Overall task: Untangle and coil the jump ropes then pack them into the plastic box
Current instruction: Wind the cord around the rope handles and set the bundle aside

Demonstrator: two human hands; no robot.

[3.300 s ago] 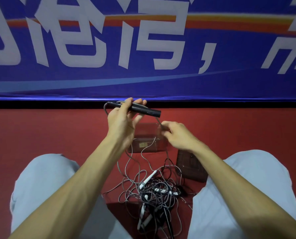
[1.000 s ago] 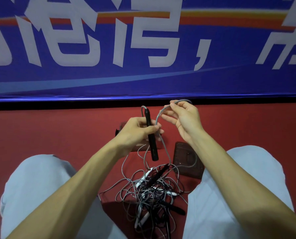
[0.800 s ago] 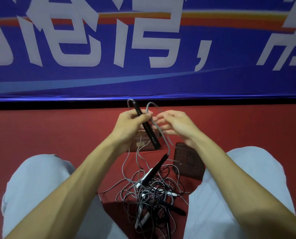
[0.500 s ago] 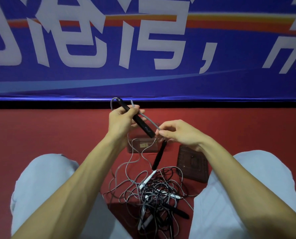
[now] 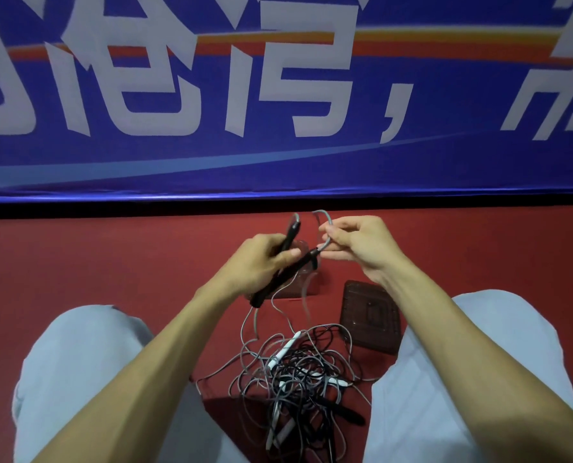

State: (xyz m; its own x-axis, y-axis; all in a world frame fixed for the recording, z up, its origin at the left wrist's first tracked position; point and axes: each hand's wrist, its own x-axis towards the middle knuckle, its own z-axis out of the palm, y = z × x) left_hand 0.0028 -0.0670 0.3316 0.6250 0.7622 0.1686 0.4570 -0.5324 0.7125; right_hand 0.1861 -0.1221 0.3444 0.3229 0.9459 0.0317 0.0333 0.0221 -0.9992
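left hand (image 5: 258, 262): centre of the frame, grip clamped around two slim black handles, thumb laid across them.
upper black handle (image 5: 291, 230): a matte, round stick poking up out of the fist, with cord curving from its tip.
lower black handle (image 5: 275, 285): slants from beside the right fingers down to lower left, crossing the first inside the fist.
right hand (image 5: 361, 245): just right of the left one, fingertips pinched together on the cord close to the lower handle's tip.
grey cord (image 5: 322, 213): thin, smooth and glossy; it arches in a small loop above the right fingers, and more strands drop from the hands toward the pile.
tangle of ropes (image 5: 298, 379): lower centre, on the floor between my knees; a loose knot of grey and black cords looped over each other.
white handle (image 5: 286, 349): a slender tube lying slanted on top of the pile.
plastic box (image 5: 311, 290): clear and hard-edged, on the floor just behind the hands and mostly hidden by them; i cannot tell what is in it.
dark ribbed square (image 5: 370, 315): a flat brownish plastic piece right of the box, by my right knee.
floor (image 5: 111, 262): flat, matte red.
trousers (image 5: 78, 362): pale grey cloth, lower left and lower right.
banner (image 5: 278, 162): glossy blue with large white characters, filling the upper half.
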